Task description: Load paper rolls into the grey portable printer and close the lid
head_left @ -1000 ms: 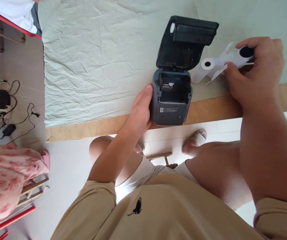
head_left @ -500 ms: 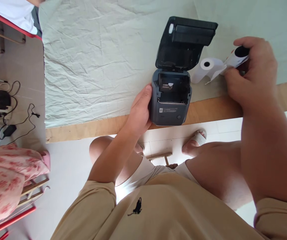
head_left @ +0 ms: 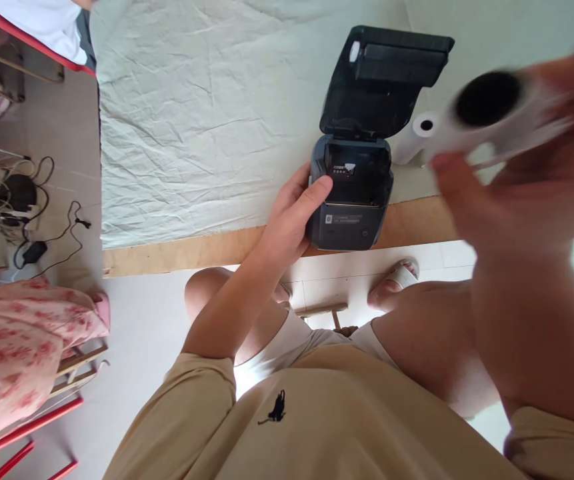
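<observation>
A dark grey portable label printer (head_left: 349,230) sits at the table's front edge, with its black lid (head_left: 381,100) swung up and its paper bay bare. My left hand (head_left: 291,213) grips the printer's left side, its thumb lying over the rim of the bay. Raised to the right and blurred by motion, my right hand (head_left: 527,187) is closed on a white paper roll (head_left: 524,123) with a wide black core. A smaller white paper roll (head_left: 411,145) stands on the cloth just right of the printer, partly hidden behind the held roll.
A wrinkled pale green cloth (head_left: 207,120) covers the table, with a bare wooden edge (head_left: 181,257) toward me. Tangled cables (head_left: 14,207) and a floral-covered chair (head_left: 11,353) are at the left. Part of another person (head_left: 59,23) shows at the top left.
My right hand has lifted the wide-core roll up off the table toward the camera. My left thumb has moved onto the bay's rim. The smaller roll stays beside the printer.
</observation>
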`<state>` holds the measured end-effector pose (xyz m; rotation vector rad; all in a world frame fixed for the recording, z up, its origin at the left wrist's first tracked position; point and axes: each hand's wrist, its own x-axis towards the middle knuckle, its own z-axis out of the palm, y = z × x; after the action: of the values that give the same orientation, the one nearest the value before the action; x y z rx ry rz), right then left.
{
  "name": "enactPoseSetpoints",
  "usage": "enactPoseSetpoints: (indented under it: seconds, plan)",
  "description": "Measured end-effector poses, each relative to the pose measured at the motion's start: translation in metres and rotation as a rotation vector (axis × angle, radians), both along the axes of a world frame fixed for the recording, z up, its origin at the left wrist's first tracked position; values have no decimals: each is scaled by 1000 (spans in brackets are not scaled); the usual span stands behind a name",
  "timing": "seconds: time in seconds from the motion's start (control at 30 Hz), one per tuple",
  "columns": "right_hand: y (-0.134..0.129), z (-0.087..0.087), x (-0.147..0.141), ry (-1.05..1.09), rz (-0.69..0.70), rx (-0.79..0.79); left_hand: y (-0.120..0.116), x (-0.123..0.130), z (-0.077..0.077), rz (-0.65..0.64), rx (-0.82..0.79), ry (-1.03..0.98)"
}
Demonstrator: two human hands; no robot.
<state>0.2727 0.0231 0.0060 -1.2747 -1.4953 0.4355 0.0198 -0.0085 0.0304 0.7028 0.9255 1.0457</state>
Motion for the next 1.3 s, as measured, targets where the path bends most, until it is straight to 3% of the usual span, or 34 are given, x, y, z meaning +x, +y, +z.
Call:
enactPoseSetpoints:
  seconds: [0.07, 0.13, 0.3, 0.47, 0.6, 0.67, 0.77, 0.87, 1.1, 1.3]
  plan:
    - [-9, 10, -30, -224, 144, 168, -2, -1, 0, 12, 14, 23]
    - [-12, 16, -48, -377, 168, 269, -2, -1, -1, 5, 20, 36]
    - [-7, 18, -53, -519, 133, 191, 1, -4, -2, -40, 9, 32]
    - [-17, 12, -62, -390, 222, 400, 1, -7, -2, -62, 34, 7]
    - [-23, 11, -65, -267, 342, 395, 0, -6, -8, -16, 130, 86]
    - [-23, 15, -61, -214, 286, 422, 1, -4, -11, 29, 134, 109]
    - [-25, 24, -52, -221, 117, 256, 2, -5, -15, 20, 142, 132]
    - [-26, 25, -45, -246, 105, 65, 4, -8, -17, -30, 172, 182]
    - [-17, 10, -44, -78, 93, 229, 4, -10, -19, -21, 150, 227]
    - [-21, 5, -60, -84, 102, 116, -3, -4, -14, 38, 143, 135]
